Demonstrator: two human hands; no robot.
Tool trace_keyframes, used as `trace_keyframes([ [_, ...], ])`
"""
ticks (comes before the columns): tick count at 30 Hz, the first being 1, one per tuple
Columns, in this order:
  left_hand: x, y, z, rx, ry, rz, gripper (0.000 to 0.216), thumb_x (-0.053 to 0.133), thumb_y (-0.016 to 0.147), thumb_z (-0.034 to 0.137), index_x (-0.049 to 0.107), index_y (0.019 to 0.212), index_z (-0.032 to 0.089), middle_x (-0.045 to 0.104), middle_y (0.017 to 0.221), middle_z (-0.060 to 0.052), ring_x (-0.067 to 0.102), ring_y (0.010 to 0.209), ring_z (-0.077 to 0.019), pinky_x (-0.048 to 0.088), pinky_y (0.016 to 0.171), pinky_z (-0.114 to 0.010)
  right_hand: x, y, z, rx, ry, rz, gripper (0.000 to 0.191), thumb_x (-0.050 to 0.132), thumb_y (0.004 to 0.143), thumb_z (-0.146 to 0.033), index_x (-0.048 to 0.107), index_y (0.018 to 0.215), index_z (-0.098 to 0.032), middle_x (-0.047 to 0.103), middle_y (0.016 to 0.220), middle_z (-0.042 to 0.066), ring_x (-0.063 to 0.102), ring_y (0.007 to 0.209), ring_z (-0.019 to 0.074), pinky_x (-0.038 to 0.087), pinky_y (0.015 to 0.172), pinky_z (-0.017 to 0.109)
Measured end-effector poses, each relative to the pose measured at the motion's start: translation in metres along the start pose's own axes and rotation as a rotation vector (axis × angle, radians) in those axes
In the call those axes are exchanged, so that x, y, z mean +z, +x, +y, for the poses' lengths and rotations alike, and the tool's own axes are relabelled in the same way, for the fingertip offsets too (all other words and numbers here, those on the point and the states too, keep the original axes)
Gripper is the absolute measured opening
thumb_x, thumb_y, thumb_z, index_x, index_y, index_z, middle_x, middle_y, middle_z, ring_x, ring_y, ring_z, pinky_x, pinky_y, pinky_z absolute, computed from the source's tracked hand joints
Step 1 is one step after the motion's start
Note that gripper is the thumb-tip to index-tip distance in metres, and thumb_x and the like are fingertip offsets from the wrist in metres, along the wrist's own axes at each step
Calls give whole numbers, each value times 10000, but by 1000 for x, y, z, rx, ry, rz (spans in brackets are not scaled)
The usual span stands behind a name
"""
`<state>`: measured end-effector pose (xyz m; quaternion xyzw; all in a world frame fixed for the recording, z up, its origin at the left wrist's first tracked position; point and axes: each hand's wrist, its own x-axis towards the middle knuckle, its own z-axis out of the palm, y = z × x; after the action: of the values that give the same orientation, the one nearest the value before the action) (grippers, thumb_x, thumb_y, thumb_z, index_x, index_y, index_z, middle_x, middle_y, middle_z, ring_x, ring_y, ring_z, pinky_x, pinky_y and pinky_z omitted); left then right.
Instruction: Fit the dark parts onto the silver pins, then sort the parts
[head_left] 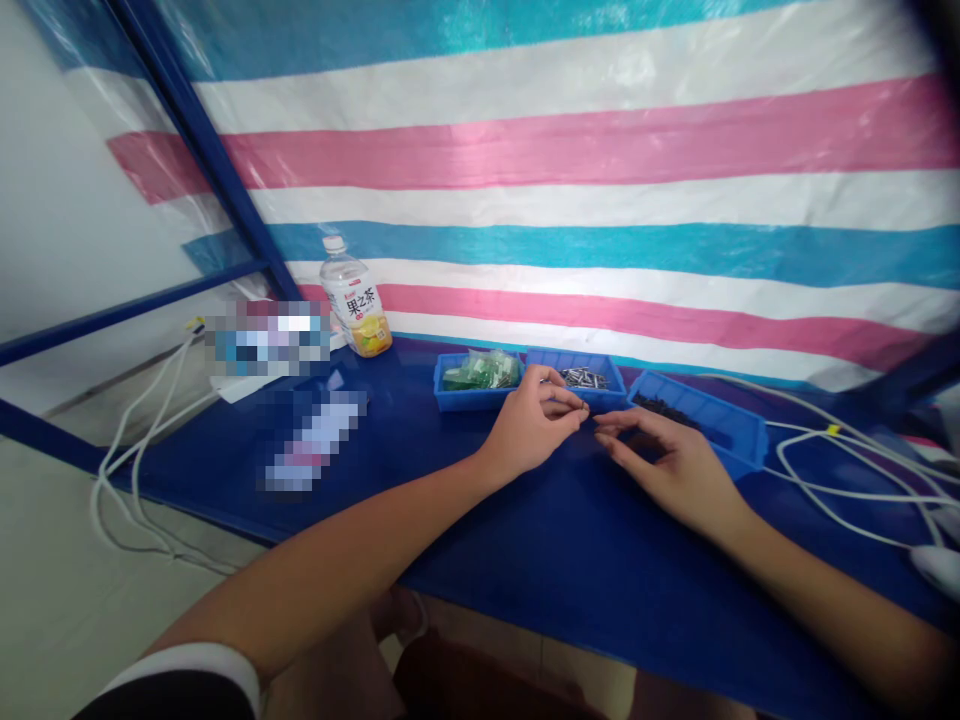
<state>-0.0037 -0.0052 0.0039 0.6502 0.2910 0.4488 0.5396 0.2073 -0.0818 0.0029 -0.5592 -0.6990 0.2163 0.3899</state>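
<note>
My left hand (pixel 534 418) is in front of the bins, thumb and fingertips drawn together in a pinch. What it holds, if anything, is too small to make out. Close to its right, my right hand (pixel 675 460) has thumb and forefinger tips nearly meeting; anything between them cannot be made out. Behind the hands stand a blue bin with green, clear-wrapped pieces (pixel 480 371), a second blue bin (pixel 616 377) with small silvery metal pins (pixel 583 378), and a third blue bin (pixel 739 425) with dark small parts (pixel 660 408), partly covered by my right hand.
A labelled drink bottle (pixel 358 300) stands at the back left of the blue tabletop (pixel 540 560). Blurred-out items lie left of it and in front. White cables (pixel 840 490) run along the right, near a white rounded object (pixel 937 568). A striped sheet (pixel 562 150) hangs behind.
</note>
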Motion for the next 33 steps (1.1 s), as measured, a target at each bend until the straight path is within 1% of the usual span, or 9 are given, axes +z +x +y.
trace_keyframes([
  [3, -1, 2, 1, 7, 47, 21, 447, 842, 873, 208, 456, 1099, 221, 794, 1035, -81, 800, 914, -204, 633, 873, -378, 1, 0, 0, 25, 7, 57, 284, 700, 992, -486, 756, 1184, -285, 790, 1078, 72, 755, 895, 265, 621, 754, 402],
  [6, -3, 3, -1, 18, 106, 21, 457, 878, 845, 233, 504, 1107, 212, 797, 1006, -74, 775, 859, -188, 619, 819, -356, 1, 2, -1, 36, 67, 156, 299, 724, 977, -485, 714, 1197, -283, 770, 1076, 78, 754, 922, 271, 620, 738, 388],
  [8, -4, 2, -1, 21, 136, 7, 438, 892, 831, 234, 550, 1103, 201, 806, 1005, -76, 762, 849, -179, 610, 813, -349, 1, 3, -2, 26, 99, 217, 287, 747, 959, -493, 703, 1146, -280, 761, 1087, 85, 751, 933, 275, 615, 722, 379],
  [10, -4, 1, -1, 21, 137, -25, 415, 898, 817, 205, 594, 1099, 190, 813, 1015, -82, 756, 842, -170, 606, 821, -348, 0, 4, -3, 18, 96, 228, 253, 755, 951, -492, 704, 1075, -278, 760, 1083, 83, 749, 899, 267, 607, 711, 375],
  [14, -2, -1, -1, 22, 45, -91, 399, 882, 797, 112, 639, 1108, 170, 814, 1019, -91, 768, 868, -170, 613, 870, -359, -2, 4, -4, 10, 1, 125, 182, 711, 976, -449, 738, 1023, -276, 782, 1033, 54, 753, 836, 246, 584, 709, 369],
  [19, 1, -1, -4, 53, -65, -140, 420, 842, 821, 82, 646, 1184, 163, 813, 1047, -105, 790, 929, -178, 625, 940, -373, -1, 3, -3, -37, -53, 45, 207, 696, 975, -454, 767, 1002, -261, 806, 1002, 43, 747, 828, 237, 579, 735, 364],
  [24, 0, -1, -1, 75, -53, -157, 489, 768, 909, 122, 621, 1370, 193, 821, 1147, -127, 802, 1040, -212, 624, 1003, -400, 2, 3, 0, -15, -75, -31, 254, 672, 994, -483, 754, 1107, -271, 804, 1011, 53, 726, 821, 244, 531, 618, 339],
  [28, -2, -3, 3, 64, -18, -192, 500, 771, 943, 207, 626, 1421, 203, 816, 1207, -138, 798, 1091, -234, 627, 1008, -406, 2, 3, 1, -47, -86, -114, 267, 595, 1045, -472, 776, 1121, -291, 799, 994, 47, 729, 874, 266, 563, 745, 392],
  [33, -3, -2, 2, 61, -35, -207, 504, 781, 942, 225, 637, 1423, 187, 815, 1209, -143, 799, 1105, -233, 625, 1038, -408, 2, 4, -3, -68, -58, -141, 319, 547, 1074, -499, 792, 1087, -295, 793, 992, 43, 722, 921, 277, 561, 859, 425],
])
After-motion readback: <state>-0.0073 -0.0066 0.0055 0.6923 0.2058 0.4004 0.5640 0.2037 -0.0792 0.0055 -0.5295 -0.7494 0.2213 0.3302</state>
